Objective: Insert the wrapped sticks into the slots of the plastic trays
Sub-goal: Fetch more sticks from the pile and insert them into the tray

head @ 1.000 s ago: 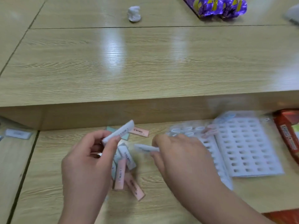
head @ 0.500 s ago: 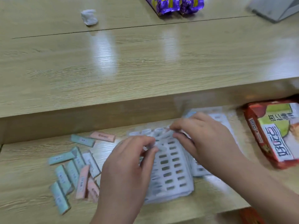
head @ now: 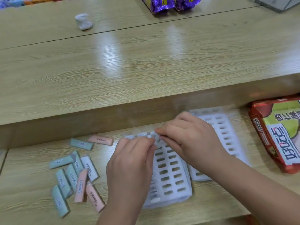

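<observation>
Compared with a second ago, quite a bit is changed. Back then both hands were seen over the loose pile, with a stick held in each. Now they're found together at the far edge of the near tray (head: 172, 174), and since half a second ago they've been drawn a touch closer.

The right hand (head: 193, 138) is curled, with thumb and forefinger pinched narrow on a white stick (head: 156, 139) right at the top row. The left hand (head: 129, 168) is curled too, fingertips brought to the same spot. Whether the stick is actually gripped by it can't be told, too much blur. A few seated sticks (head: 139, 135) are seen standing in that far row, just left of the pinch.

The loose sticks (head: 73, 176), green, pink and white, are scattered on the lower desk (head: 32, 208) left of the tray. The near tray's left columns are covered by the left hand. A second tray (head: 227, 138) is partly hidden under the right hand and forearm.

A red snack packet (head: 279, 135) is lying off to the right. Up on the raised shelf (head: 146, 70), purple wrappers (head: 170, 4) and a crumpled white wad (head: 83, 21) are seen.
</observation>
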{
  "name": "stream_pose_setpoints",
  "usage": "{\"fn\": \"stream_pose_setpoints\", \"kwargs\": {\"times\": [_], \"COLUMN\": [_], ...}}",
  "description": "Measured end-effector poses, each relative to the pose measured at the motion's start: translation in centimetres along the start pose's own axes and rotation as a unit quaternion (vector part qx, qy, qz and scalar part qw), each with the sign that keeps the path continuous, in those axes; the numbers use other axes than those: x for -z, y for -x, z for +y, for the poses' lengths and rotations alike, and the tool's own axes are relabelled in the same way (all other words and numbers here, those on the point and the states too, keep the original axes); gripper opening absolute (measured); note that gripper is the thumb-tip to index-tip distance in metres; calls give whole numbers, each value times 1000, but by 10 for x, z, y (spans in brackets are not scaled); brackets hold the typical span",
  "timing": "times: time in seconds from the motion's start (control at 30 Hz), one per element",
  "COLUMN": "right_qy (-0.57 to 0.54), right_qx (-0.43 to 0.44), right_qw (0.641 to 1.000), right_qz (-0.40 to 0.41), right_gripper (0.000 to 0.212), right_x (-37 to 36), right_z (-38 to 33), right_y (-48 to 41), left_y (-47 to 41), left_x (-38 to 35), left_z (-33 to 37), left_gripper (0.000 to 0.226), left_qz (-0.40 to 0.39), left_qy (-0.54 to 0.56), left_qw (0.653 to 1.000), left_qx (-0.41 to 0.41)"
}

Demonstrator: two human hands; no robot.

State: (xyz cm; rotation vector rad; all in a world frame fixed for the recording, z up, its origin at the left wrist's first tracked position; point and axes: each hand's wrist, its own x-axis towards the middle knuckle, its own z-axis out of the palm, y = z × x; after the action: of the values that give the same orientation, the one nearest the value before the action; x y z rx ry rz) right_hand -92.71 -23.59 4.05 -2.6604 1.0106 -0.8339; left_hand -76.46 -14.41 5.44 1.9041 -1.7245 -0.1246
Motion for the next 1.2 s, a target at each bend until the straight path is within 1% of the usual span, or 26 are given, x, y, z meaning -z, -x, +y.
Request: {"fn": "stream_pose_setpoints", "kwargs": {"times": [0.1,0.23,0.37,0.47,0.53,0.63,0.73,0.8,0.83,0.9,0.93,1.0,1.07,1.13,1.17,1.2], "right_qy": [-2,-12,-19,-21,4,37,5,-17,-28,-31,-15,20,64,123,154,174], "right_qx": [9,3,-1,9,29,38,-3,-16,-15,0,7,-6,-38,-43,-47,-54], "right_qw": [1000,1000,1000,1000,999,998,1000,999,999,999,998,989,978,972,967,958], "right_qz": [-2,22,20,-3,-11,-14,17,28,17,-24,-57,-149,-196,-195,-198,-221], "right_gripper": [13,13,15,24,30,34,30,25,23,21,21,23,23,22,21,20], "right_x": [-3,-9,-17,-15,-12,-9,-3,-3,-6,-19,-29,-52,-80,-99,-107,-113], "right_z": [1,0,0,2,4,1,-18,-40,-53,-81,-94,-118,-130,-139,-142,-142], "right_y": [0,0,3,5,7,8,-2,-19,-30,-53,-64,-85,-98,-108,-111,-112], "left_y": [-1,-4,3,8,9,7,11,20,25,40,48,62,70,74,75,75], "left_x": [2,1,-7,-12,-13,-9,4,17,24,37,42,48,52,53,53,53], "left_z": [0,0,-5,-6,-1,4,-6,-25,-38,-70,-86,-113,-128,-134,-137,-140], "left_gripper": [7,9,14,16,28,39,39,36,33,20,16,22,32,36,35,31], "left_qz": [-27,-51,-35,-14,-26,-51,-57,-33,-8,49,64,57,27,-12,-23,-27], "left_qy": [-3,-39,-63,-91,-104,-97,-47,8,18,-2,-20,-47,-58,-57,-53,-46], "left_qw": [1000,997,996,994,992,993,997,999,999,990,981,959,945,941,942,945], "left_qx": [-13,-31,-49,-62,-64,-47,-36,12,48,133,183,272,321,334,331,322]}}
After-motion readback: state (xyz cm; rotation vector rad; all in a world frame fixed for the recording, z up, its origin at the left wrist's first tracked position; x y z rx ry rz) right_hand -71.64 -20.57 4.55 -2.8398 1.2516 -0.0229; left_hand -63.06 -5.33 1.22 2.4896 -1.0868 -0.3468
